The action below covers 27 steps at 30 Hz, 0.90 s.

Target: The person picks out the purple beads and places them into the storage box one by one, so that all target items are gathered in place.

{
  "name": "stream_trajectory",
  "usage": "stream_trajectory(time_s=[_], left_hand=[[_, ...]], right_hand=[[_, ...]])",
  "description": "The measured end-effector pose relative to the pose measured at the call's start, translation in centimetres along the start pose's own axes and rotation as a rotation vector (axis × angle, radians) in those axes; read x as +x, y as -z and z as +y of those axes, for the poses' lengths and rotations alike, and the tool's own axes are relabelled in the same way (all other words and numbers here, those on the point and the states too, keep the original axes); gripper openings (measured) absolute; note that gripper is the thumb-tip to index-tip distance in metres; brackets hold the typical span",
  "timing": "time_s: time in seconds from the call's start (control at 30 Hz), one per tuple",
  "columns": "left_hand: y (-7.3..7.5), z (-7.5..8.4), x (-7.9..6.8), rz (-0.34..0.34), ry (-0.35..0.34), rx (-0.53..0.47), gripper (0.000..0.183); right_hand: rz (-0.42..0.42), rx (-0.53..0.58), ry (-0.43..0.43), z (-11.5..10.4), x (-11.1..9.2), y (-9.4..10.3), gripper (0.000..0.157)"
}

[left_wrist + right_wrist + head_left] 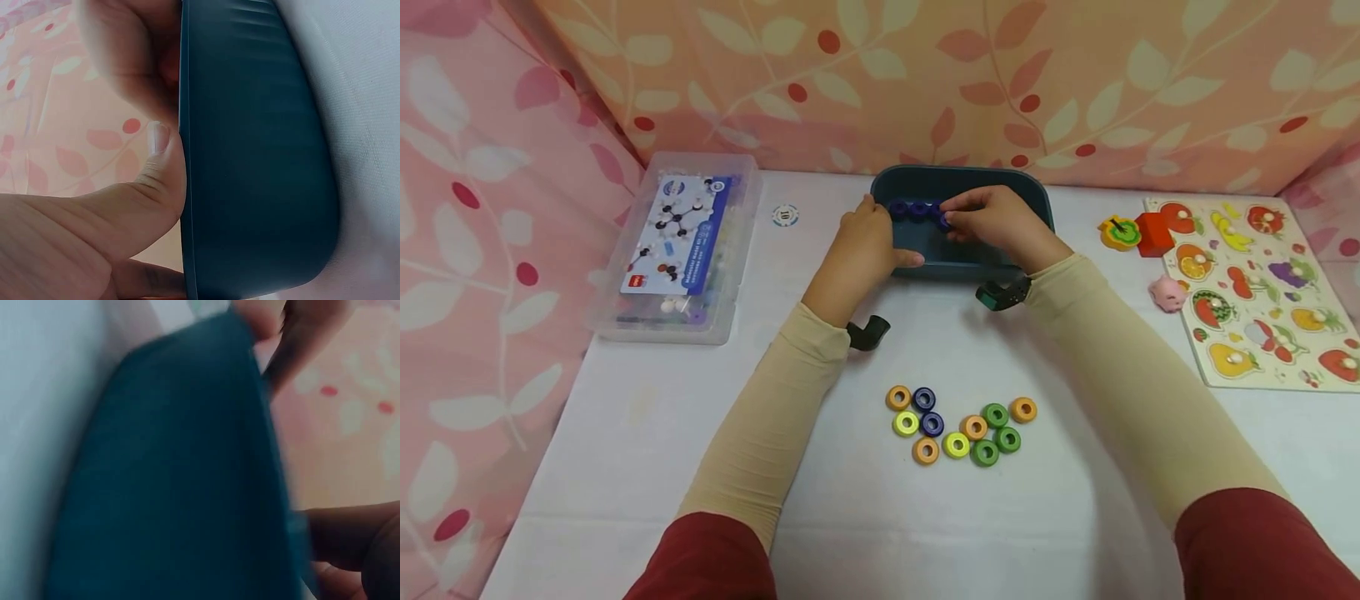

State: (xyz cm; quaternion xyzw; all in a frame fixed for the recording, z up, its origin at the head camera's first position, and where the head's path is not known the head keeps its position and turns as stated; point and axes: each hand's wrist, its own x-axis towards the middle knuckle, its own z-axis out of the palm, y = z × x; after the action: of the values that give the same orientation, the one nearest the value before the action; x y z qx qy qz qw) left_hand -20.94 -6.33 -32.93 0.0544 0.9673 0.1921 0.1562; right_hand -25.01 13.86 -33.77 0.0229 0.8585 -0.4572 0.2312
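Observation:
My left hand grips the near left corner of a dark teal tray, with its thumb lying over the near rim. Inside the tray my right hand pinches a purple ring between thumb and fingers. Beside it, purple rings stand in a row along the tray's far left side. The right wrist view is blurred and mostly filled by the tray wall; the pinched ring is hidden there.
Several loose rings in orange, yellow, green and navy lie on the white table. A clear plastic case sits at left, near a poker chip. At right are a fruit puzzle board, a red block and a pink toy.

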Motion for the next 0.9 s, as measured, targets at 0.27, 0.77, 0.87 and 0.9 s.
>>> stream_trajectory(time_s=[0.27, 0.77, 0.87, 0.9], left_hand=[[0.0, 0.1, 0.0, 0.004, 0.005, 0.022, 0.099], [-0.2, 0.1, -0.2, 0.01, -0.009, 0.0, 0.098], [-0.2, 0.0, -0.2, 0.023, -0.016, 0.0, 0.098], [-0.2, 0.0, -0.2, 0.027, -0.018, 0.002, 0.098]], right_hand=[[0.015, -0.017, 0.002, 0.9, 2.5, -0.5, 0.032], [0.097, -0.063, 0.185, 1.4, -4.2, -1.5, 0.028], [-0.002, -0.156, 0.267, 2.1, -7.2, -3.2, 0.021], [-0.045, -0.189, 0.286, 2.5, -8.1, -3.8, 0.018]])
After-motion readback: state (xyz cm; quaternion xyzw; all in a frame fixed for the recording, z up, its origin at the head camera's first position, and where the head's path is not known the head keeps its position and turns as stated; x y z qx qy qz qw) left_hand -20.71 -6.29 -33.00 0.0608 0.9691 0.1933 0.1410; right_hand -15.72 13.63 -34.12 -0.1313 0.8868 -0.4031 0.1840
